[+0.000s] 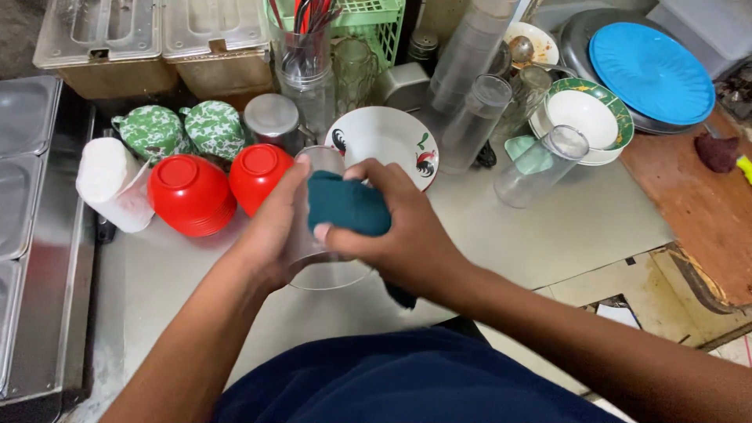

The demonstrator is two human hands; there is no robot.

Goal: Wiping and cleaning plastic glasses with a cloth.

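Note:
My left hand wraps around a clear drinking glass, holding it on its side above the counter. My right hand grips a dark teal cloth and presses it against the glass. Part of the cloth hangs down below my right wrist. Both hands meet in the middle of the view, just in front of two upturned red bowls.
A rooster-patterned plate, several clear glasses, a white bowl on green-rimmed plates and a blue plate stand behind. Green patterned cups, a white roll, a steel tray unit sit left; a wooden board right.

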